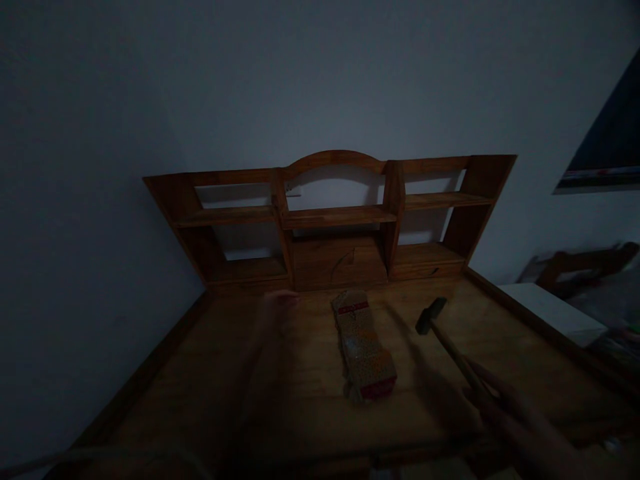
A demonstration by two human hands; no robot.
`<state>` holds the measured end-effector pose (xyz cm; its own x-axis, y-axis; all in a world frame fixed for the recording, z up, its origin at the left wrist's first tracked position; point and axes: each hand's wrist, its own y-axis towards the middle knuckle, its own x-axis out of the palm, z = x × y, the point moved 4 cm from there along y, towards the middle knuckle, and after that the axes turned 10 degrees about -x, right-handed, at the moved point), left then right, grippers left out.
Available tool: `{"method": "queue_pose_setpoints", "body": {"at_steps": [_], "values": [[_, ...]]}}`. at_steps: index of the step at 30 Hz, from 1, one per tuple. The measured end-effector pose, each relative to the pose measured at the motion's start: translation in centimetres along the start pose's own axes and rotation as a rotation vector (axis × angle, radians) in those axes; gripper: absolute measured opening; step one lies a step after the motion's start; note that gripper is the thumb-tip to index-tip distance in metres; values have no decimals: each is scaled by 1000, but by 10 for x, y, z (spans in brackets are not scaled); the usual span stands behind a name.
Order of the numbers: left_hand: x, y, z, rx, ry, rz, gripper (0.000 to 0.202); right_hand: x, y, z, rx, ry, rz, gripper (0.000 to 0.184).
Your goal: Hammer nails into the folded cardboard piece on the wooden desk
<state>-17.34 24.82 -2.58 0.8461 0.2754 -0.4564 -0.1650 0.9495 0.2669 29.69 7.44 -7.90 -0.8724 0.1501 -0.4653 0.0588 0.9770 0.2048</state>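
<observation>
A hammer (431, 316) is in my right hand (500, 407), whose fingers wrap round its wooden handle. Its dark metal head is up and to the left of the hand, right of the packet. The speckled brown packet (361, 347), with red bands near both ends and orange marks, lies on the wooden desk (305, 373); its contents are hidden. My left hand (280, 300) is left of the packet's far end and apart from it. Its fingers look stretched out to the right with nothing seen in them, though dim light blurs them.
A wooden shelf unit (335, 217) with several compartments stands along the desk's back edge, against the wall (320, 87). Raised wooden edges run along the desk's sides. On the right are a white surface (550, 310) and a wooden chair back (585, 263).
</observation>
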Motion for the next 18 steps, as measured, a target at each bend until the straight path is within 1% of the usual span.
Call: {"method": "queue_pose_setpoints", "body": {"at_steps": [1, 2, 4, 5, 6, 7, 9, 11, 13, 15, 18], "values": [[23, -5, 11, -1, -44, -46, 25, 3, 4, -2, 19, 32, -51, 73], [49, -11, 20, 0, -114, -104, 24, 6, 7, -6, 30, 54, -72, 75], [101, -21, 28, -70, -279, -234, 21, 10, 12, -19, 14, 51, -66, 72], [123, -25, 29, -76, -308, -255, 21, 12, 13, -27, -7, 37, -63, 70], [140, -28, 29, -72, -317, -254, 21, 15, 13, -34, -22, 29, -116, 68], [151, -30, 26, -80, -315, -207, 18, 18, 13, -39, -18, 32, -152, 69], [162, -31, 19, -52, -271, -147, 18, 20, 11, -43, 5, 32, -170, 67], [163, -32, 13, -15, -239, -120, 20, 20, 10, -42, 25, 36, -157, 66], [162, -33, 8, 11, -223, -133, 21, 22, 10, -40, 29, 41, -170, 67], [162, -34, 5, 11, -203, -166, 20, 27, 13, -41, -16, 55, -202, 65], [164, -38, 7, 19, -152, -195, 14, 34, 20, -45, -61, 89, -195, 61]]}}
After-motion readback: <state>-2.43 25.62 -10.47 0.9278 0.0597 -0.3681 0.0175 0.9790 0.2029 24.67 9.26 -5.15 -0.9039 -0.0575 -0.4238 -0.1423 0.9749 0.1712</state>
